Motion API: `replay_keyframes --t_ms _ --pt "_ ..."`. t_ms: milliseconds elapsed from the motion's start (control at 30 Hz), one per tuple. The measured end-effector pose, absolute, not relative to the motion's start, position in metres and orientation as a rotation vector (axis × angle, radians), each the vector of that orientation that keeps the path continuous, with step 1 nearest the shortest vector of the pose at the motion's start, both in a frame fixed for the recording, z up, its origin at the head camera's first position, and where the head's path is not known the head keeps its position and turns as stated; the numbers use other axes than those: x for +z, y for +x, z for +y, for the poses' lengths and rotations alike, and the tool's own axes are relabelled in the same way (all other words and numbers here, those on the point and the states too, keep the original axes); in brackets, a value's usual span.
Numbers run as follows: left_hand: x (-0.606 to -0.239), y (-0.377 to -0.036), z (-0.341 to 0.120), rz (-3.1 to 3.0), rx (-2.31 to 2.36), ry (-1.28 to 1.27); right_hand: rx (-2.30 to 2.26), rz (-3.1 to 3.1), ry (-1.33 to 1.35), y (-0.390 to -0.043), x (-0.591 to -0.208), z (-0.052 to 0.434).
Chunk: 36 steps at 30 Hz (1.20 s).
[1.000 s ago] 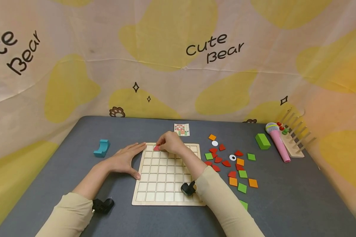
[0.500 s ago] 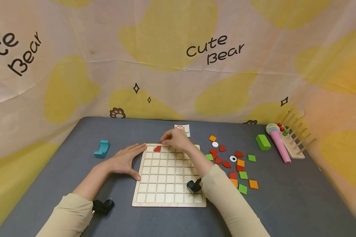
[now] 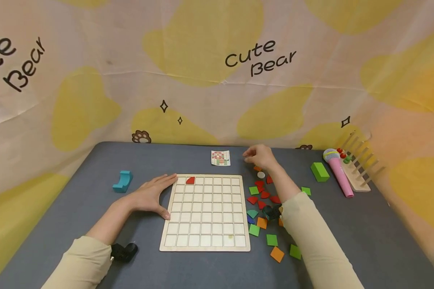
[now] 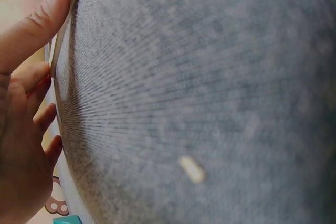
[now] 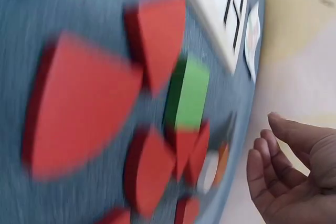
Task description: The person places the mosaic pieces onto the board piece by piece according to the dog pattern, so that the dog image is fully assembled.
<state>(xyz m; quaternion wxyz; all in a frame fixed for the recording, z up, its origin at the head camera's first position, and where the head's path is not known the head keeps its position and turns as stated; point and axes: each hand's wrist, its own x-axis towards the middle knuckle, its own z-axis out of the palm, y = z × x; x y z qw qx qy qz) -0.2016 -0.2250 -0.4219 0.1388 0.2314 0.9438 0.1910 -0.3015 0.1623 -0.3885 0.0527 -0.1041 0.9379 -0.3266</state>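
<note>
A wooden grid board (image 3: 204,207) lies on the dark table, with one red quarter-round piece (image 3: 190,180) in its top row, second cell from the left. Against the board's left edge rests my left hand (image 3: 150,198), thumb and fingers spread; the left wrist view shows its fingertips along that edge. My right hand (image 3: 261,156) hovers over the far end of the loose pieces, fingers loosely bent and nothing between them. Below it lie red pieces (image 5: 79,108), a green square (image 5: 190,95) and a white disc (image 3: 261,175). The right forearm hides part of the scatter.
A small pattern card (image 3: 220,158) lies behind the board. To the left stands a teal curved block (image 3: 123,182). On the right are a green block (image 3: 320,172), a pink microphone (image 3: 340,172) and a wooden peg rack (image 3: 359,168). A patterned cloth (image 3: 195,60) hangs behind.
My right hand has let go of the red piece on the board and swung right, over the loose pieces. The left hand stays at the board's edge.
</note>
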Motion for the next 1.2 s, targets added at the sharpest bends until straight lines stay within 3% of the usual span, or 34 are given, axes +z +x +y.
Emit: replay_keyframes --t_ms 433,1200 --pt "-0.417 -0.200 -0.224 2.728 0.551 0.680 -0.864 2.768 -0.248 -0.308 -0.392 0.206" --pt "-0.419 -0.200 -0.223 2.725 0.554 0.672 -0.814 2.795 -0.225 -0.304 -0.399 0.205"
